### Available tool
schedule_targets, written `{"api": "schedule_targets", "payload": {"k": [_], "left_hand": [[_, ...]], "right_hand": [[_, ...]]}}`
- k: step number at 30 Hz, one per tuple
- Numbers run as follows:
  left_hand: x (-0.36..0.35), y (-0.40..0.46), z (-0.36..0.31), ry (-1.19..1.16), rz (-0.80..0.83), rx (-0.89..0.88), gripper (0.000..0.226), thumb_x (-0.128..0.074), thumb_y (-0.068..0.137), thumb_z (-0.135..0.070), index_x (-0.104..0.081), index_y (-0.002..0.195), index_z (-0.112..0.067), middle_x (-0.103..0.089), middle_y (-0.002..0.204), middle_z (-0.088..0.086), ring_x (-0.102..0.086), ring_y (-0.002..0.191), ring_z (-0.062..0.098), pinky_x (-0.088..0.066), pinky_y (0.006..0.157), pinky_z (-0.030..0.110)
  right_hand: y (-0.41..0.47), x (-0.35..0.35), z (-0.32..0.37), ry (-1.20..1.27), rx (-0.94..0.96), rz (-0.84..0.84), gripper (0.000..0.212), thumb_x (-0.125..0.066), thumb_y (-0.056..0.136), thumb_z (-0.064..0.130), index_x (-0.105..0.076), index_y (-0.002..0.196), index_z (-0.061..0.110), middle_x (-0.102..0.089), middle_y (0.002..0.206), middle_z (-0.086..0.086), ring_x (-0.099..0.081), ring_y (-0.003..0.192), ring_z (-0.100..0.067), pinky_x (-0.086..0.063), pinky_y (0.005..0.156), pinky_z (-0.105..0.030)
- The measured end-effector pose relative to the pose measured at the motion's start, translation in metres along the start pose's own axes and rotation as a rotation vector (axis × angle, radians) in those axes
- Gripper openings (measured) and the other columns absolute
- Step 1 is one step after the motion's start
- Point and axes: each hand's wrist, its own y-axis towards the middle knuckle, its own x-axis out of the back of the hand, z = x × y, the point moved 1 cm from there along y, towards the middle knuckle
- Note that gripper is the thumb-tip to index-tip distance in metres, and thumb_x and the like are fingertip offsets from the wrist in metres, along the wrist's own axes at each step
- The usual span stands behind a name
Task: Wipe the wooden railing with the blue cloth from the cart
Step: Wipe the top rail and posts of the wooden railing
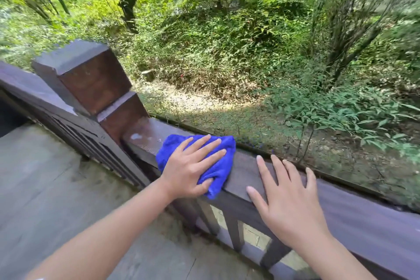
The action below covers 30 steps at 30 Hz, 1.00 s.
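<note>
A bright blue cloth (223, 161) lies bunched on the flat top of the dark wooden railing (363, 204), just right of a square post. My left hand (193, 166) presses flat on the cloth, fingers spread over it and thumb tucked into its lower fold at the railing's near edge. My right hand (288, 198) rests palm down on the bare rail top to the right of the cloth, fingers apart, holding nothing. A pale smudge (136, 136) shows on the rail between the cloth and the post. No cart is in view.
The thick brown post (91, 79) with a stepped cap stands left of the cloth, and another rail section (29, 88) runs off to the far left. Grey floor boards (56, 188) lie on my side. Balusters (234, 232) hang below; beyond is a slope of bushes and trees.
</note>
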Motion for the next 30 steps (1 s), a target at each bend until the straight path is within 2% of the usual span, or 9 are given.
{"api": "schedule_targets", "payload": {"k": [3,6,10,13,18,21,25,28,30], "left_hand": [[0.003,-0.012,0.045,-0.039,0.078,-0.003,0.054,-0.037,0.080,-0.039,-0.053,0.128,-0.018,-0.049,0.138,0.006,-0.040,0.131,0.030,-0.038,0.105,0.047],[0.010,-0.020,0.087,-0.068,0.142,0.011,0.058,-0.026,0.087,-0.049,-0.047,0.132,-0.019,-0.041,0.143,0.004,-0.033,0.136,0.025,-0.031,0.107,0.044],[0.008,-0.020,0.093,-0.141,0.133,0.253,0.053,-0.016,0.087,-0.047,-0.040,0.133,-0.038,-0.031,0.148,-0.013,-0.020,0.139,0.009,-0.016,0.113,0.048],[-0.001,-0.012,0.055,-0.159,0.059,0.352,0.047,-0.017,0.090,-0.042,-0.041,0.130,-0.044,-0.041,0.145,-0.012,-0.029,0.138,0.015,-0.012,0.111,0.053],[0.003,-0.016,0.078,-0.117,0.075,0.123,0.053,-0.036,0.081,-0.052,-0.036,0.134,-0.042,-0.039,0.147,-0.001,-0.028,0.139,0.020,-0.009,0.111,0.057],[0.007,-0.024,0.122,-0.092,0.086,0.206,0.062,-0.031,0.076,-0.058,-0.037,0.135,-0.040,-0.038,0.146,0.006,-0.028,0.138,0.022,-0.014,0.111,0.053],[0.005,-0.035,0.149,-0.133,-0.001,0.328,0.061,-0.032,0.078,-0.049,-0.052,0.128,-0.022,-0.050,0.134,0.013,-0.043,0.126,0.028,-0.038,0.101,0.043],[0.001,-0.035,0.137,-0.139,-0.087,0.433,0.057,-0.034,0.078,-0.046,-0.056,0.123,-0.020,-0.053,0.131,0.013,-0.046,0.123,0.030,-0.040,0.096,0.044],[-0.001,-0.035,0.117,-0.126,-0.098,0.529,0.054,-0.039,0.078,-0.045,-0.055,0.124,-0.023,-0.050,0.137,0.012,-0.043,0.127,0.029,-0.034,0.101,0.048]], "right_hand": [[0.006,-0.002,0.009,-0.005,-0.016,0.024,0.076,-0.010,0.082,0.062,-0.036,0.140,0.021,-0.048,0.141,-0.010,-0.046,0.128,-0.028,-0.031,0.103,-0.060],[0.017,-0.009,0.024,-0.017,-0.008,-0.003,0.085,0.007,0.077,0.065,-0.016,0.146,0.022,-0.032,0.151,-0.005,-0.030,0.137,-0.024,-0.021,0.109,-0.057],[0.032,-0.016,0.048,-0.011,-0.052,-0.049,0.097,0.031,0.067,0.065,-0.007,0.147,0.025,-0.025,0.154,-0.002,-0.023,0.140,-0.022,-0.016,0.110,-0.056],[0.046,-0.016,0.075,0.011,-0.097,-0.054,0.089,0.019,0.073,0.063,-0.014,0.146,0.024,-0.029,0.152,-0.003,-0.027,0.138,-0.021,-0.017,0.109,-0.058],[0.065,-0.023,0.102,-0.009,-0.145,-0.069,0.063,-0.006,0.088,0.057,-0.011,0.145,0.031,-0.027,0.153,0.002,-0.025,0.138,-0.018,-0.017,0.109,-0.057],[0.068,-0.023,0.111,0.014,-0.205,-0.082,0.078,0.009,0.076,0.066,-0.014,0.144,0.034,-0.030,0.152,0.002,-0.025,0.138,-0.019,-0.015,0.110,-0.058],[0.076,-0.025,0.129,0.010,-0.219,-0.076,0.089,0.014,0.069,0.074,-0.009,0.144,0.034,-0.026,0.153,0.000,-0.020,0.139,-0.021,-0.009,0.111,-0.060],[0.075,-0.025,0.133,-0.019,-0.226,-0.064,0.088,0.012,0.069,0.075,-0.009,0.143,0.033,-0.027,0.152,-0.001,-0.021,0.139,-0.022,-0.010,0.111,-0.060],[0.074,-0.024,0.133,-0.030,-0.222,-0.056,0.082,0.007,0.073,0.073,-0.009,0.144,0.033,-0.026,0.153,0.000,-0.021,0.139,-0.021,-0.010,0.111,-0.060]]}}
